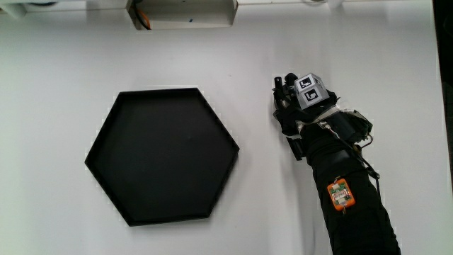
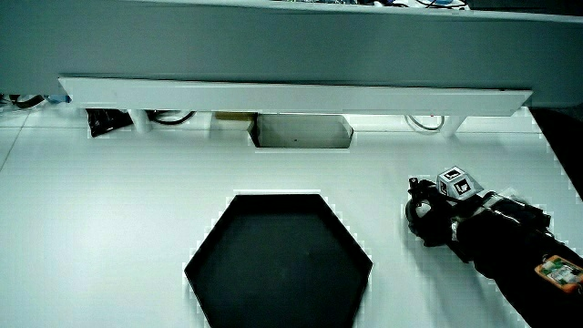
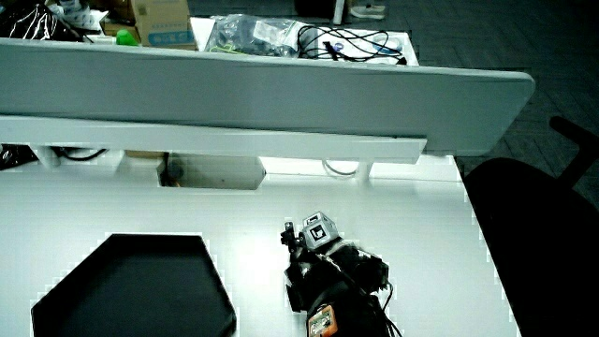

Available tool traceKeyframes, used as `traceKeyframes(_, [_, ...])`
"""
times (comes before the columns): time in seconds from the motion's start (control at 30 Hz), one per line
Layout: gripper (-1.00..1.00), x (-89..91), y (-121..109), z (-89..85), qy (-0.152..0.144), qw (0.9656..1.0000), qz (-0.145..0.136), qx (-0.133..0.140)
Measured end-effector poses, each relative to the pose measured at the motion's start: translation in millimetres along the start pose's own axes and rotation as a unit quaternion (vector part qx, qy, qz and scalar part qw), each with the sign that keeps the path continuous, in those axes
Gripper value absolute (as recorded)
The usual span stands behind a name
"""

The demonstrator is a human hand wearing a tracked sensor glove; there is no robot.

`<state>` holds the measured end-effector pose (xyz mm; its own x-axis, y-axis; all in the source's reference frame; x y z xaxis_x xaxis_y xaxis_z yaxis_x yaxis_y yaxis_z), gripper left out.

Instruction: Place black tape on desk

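Black sleeve cloth on the forearm [image 1: 354, 205], soft and wrinkled, lying nearest the person, with a small orange tag [image 1: 339, 194] stuck on it. Black glove on the hand [image 1: 297, 113], resting low on the table [image 1: 56, 85]. On its back a small hard cube [image 1: 310, 91], white with black square marks. Fingers curled in tight around the black tape [image 2: 420, 209]. In a side view, a round dark ring with a pale hole in the middle, tucked at the fingertips and down at the table top. Cannot tell if it fully touches the table.

Just beside the hand but apart from it, a black tray [image 1: 163, 156] with six straight sides and sharp corners. Low thin wall all round, flat dull floor inside. Nearest corner about as close to the person as the tag.

White table, smooth and a bit shiny. Lots of bare room between tray and hand, all round the tray, and farther out from the fingertips.

Farther from the person than tray and hand, at the table's edge, a pale boxy thing [image 1: 187, 14] with square corners and a bit of orange at one end. Over it a long white rail [image 2: 291, 93], straight and flat. Farthest of all, the low grey partition [image 3: 234, 89], long and smooth with a rounded end.
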<state>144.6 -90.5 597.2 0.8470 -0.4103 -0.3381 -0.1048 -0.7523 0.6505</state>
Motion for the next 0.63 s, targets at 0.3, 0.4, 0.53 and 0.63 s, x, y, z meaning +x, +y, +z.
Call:
traceKeyframes(0.3, [-0.28, -0.4, 3, -1.9, 0.003, 0.9999, 0.006, -0.014])
traceKeyframes(0.4, [-0.44, 0.3, 4, -7.0, 0.002, 0.9996, -0.003, -0.027])
traceKeyframes(0.53, [-0.67, 4.7, -2, -15.7, 0.032, 0.9994, -0.01, 0.013])
traceKeyframes(0.63, [-0.83, 4.6, -9, -23.7, 0.054, 0.9983, -0.006, 0.02])
